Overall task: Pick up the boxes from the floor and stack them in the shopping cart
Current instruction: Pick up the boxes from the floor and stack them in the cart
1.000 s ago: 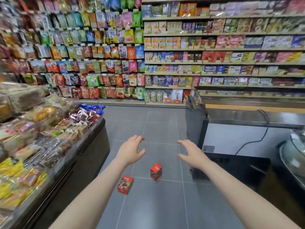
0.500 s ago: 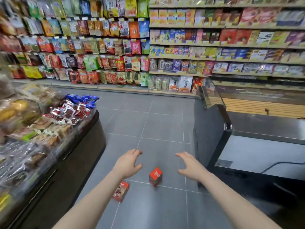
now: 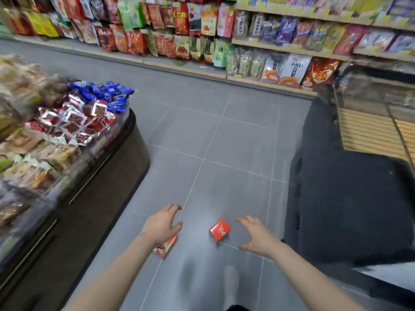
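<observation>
Red box (image 3: 219,230): on floor, at 9 o'clock of right hand (image 3: 258,236), nearer one. Both hands spread, nothing gripped; left hand (image 3: 162,224) noted over second box (image 3: 165,247).

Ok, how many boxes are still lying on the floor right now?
2. A small red cardboard box lies on the grey tiles between the hands, nearer the right hand. A second red printed box lies partly hidden under the left hand. Others may sit out of view.
</observation>
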{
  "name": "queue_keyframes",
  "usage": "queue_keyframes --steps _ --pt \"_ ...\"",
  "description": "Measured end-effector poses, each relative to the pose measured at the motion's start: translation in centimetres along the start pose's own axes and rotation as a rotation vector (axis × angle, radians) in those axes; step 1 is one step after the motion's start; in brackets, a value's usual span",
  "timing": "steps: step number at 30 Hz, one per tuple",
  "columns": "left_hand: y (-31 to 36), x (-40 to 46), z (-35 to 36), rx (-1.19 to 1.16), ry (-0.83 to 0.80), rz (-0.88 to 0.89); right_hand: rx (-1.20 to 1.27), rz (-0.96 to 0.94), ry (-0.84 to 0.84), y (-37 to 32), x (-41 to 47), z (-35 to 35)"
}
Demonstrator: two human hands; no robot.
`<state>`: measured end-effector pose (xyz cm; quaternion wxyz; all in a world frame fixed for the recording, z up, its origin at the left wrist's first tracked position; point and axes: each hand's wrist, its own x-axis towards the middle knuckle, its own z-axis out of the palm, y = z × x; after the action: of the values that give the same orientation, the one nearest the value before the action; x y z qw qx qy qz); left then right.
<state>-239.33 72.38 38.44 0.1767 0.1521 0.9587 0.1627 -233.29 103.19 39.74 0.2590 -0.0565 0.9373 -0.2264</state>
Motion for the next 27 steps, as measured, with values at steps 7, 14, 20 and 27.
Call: queue_keyframes --steps 7,14,20,27 --pt "-9.1 6.6 8.8 -0.168 -0.019 -0.329 -0.044 -0.061 -0.161 6.7 15.0 4.8" --pt "-17.2 10.9 24.9 -0.220 -0.120 -0.525 -0.004 0.000 -0.240 15.4 27.4 16.8" --pt "-23.8 15.8 38.2 -0.184 -0.196 -0.580 -0.234 -0.093 -0.253 22.3 36.7 29.2" --pt "-31.4 20.4 48.4 0.002 -0.232 -0.637 -0.589 -0.271 -0.203 26.6 42.2 36.7"
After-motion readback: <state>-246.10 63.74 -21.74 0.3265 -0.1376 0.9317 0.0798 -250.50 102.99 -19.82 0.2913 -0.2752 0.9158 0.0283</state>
